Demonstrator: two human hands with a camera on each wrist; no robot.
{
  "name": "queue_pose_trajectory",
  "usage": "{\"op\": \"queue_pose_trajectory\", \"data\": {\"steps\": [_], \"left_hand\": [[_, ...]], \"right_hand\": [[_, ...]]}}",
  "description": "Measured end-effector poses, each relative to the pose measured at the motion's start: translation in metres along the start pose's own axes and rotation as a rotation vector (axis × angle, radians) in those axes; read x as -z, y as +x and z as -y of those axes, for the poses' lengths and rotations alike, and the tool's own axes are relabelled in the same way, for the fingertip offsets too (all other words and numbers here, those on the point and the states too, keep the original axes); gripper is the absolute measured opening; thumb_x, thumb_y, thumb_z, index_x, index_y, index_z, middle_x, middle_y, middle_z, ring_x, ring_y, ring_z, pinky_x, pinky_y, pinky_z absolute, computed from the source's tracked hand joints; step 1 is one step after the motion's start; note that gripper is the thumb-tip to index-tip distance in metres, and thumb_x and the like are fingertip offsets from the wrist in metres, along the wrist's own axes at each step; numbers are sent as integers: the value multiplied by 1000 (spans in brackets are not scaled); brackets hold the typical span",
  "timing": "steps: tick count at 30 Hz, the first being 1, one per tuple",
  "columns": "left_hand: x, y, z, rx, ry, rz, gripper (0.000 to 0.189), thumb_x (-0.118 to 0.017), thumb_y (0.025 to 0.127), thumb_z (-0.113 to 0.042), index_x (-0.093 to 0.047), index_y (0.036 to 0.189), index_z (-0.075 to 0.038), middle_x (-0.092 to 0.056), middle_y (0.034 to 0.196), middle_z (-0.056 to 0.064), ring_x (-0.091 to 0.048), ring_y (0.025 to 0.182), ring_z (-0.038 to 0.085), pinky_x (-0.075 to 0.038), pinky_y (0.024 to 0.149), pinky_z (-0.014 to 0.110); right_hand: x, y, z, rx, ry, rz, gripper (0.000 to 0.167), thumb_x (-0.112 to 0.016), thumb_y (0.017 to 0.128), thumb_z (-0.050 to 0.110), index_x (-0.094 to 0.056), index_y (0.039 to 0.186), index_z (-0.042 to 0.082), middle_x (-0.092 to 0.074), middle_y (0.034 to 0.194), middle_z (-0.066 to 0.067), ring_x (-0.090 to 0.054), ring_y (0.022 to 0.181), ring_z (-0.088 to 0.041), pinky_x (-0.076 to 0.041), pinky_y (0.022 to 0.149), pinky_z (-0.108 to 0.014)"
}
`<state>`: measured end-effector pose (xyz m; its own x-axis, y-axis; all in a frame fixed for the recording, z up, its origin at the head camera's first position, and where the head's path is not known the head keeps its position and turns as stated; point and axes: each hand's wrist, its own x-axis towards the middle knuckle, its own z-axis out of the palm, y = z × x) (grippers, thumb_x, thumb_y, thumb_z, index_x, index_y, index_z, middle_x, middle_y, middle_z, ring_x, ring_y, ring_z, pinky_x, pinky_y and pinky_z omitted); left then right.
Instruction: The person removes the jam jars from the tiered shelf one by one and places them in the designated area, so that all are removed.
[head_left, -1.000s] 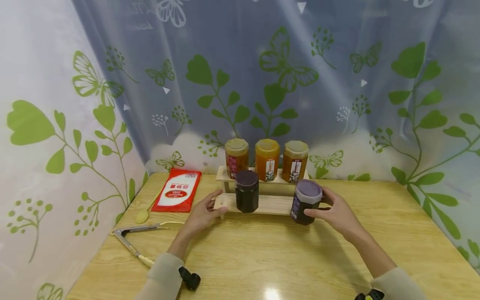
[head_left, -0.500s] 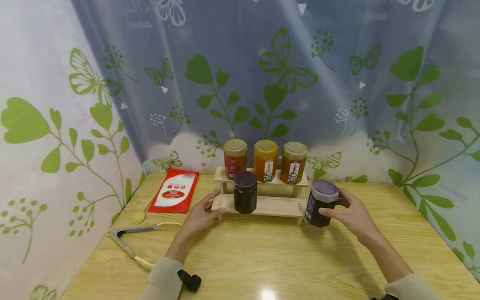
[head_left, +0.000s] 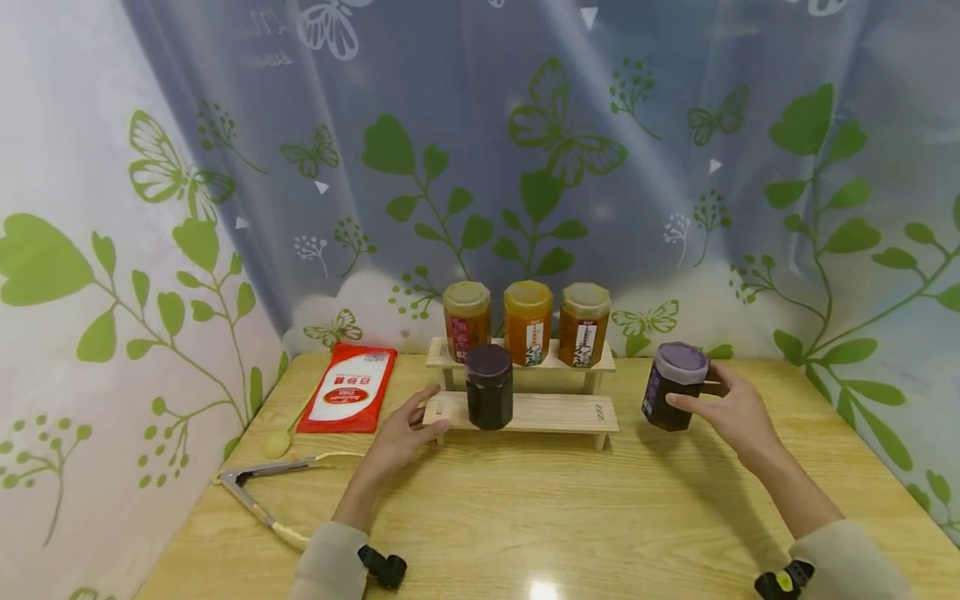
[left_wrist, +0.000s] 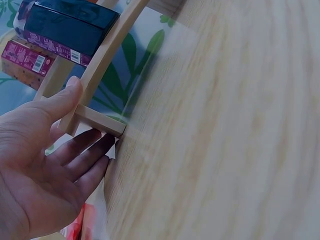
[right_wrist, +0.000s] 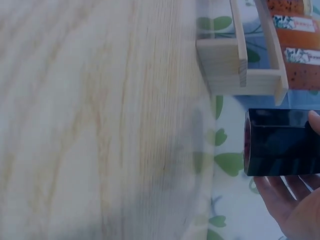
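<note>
My right hand (head_left: 738, 414) holds a dark jar (head_left: 667, 408) with a purple lid by its side, right of the two-tier wooden rack (head_left: 558, 412). In the right wrist view the jar (right_wrist: 285, 142) is lifted off the table. My left hand (head_left: 399, 435) grips the left end of the lower shelf. Its thumb (left_wrist: 67, 97) lies on the shelf and its fingers (left_wrist: 92, 157) reach to the leg below. Another dark jar (head_left: 490, 400) stands on the left part of that shelf. On the upper shelf are a reddish-labelled jar (head_left: 467, 321), an orange jar (head_left: 528, 325) and an amber jar (head_left: 585, 329).
Left of the rack lies a red and white packet (head_left: 347, 392) with a pale yellow spoon (head_left: 278, 442) beside it. Spread tongs (head_left: 258, 506) lie nearer on the wooden table (head_left: 525, 508). A patterned curtain (head_left: 480, 167) hangs behind.
My right hand has carried the dark jar rightward from in front of the rack's right end, and lately farther back and up. My left hand stays at the rack's left end.
</note>
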<state>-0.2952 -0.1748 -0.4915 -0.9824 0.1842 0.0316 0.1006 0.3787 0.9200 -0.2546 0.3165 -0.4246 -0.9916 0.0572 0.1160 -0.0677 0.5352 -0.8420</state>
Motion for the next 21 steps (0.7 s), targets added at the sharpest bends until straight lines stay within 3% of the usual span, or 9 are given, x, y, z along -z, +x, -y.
{"op": "queue_pose_trajectory", "data": {"steps": [9,15,21], "left_hand": [[0,1,-1,-10,-3,-4,68,-76,97,-34,-47,158,-28,-43,158,25,-47,142,43,-43,109,58],[-2,2,-2,-10,-12,-6,69,-76,97,-33,-47,158,-26,-51,153,22,-55,136,39,-46,108,55],[0,2,2,-5,-17,-13,69,-77,96,-34,-47,158,-25,-51,153,23,-54,137,40,-45,108,57]], "right_hand": [[-1,15,-6,-28,13,-52,91,-80,93,41,-34,158,-3,-44,149,-34,-49,130,-54,-42,100,-68],[-3,25,-11,-69,16,-81,95,-80,93,41,-30,159,-5,-40,152,-36,-43,135,-55,-41,102,-68],[-4,37,-18,-105,28,-90,97,-80,93,41,-28,161,-5,-36,156,-35,-38,139,-55,-38,105,-68]]}}
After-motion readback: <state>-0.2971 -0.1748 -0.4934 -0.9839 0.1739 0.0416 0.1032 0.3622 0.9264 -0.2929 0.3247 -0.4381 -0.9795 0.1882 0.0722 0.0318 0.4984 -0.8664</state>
